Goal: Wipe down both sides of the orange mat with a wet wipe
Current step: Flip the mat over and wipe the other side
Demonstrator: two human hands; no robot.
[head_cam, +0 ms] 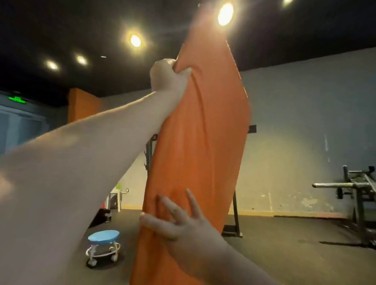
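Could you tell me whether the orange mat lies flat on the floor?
No, the left hand grips the orange mat, which hangs upright.

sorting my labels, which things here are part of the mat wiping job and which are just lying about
Job: orange mat, left hand gripping it, right hand touching it; no wet wipe visible.
Lying about: blue wheeled stool, weight machine, green exit sign.

The dark floor [286, 253] is carrying a blue-topped wheeled stool [102, 248] and, far right, a weight machine [363, 203].
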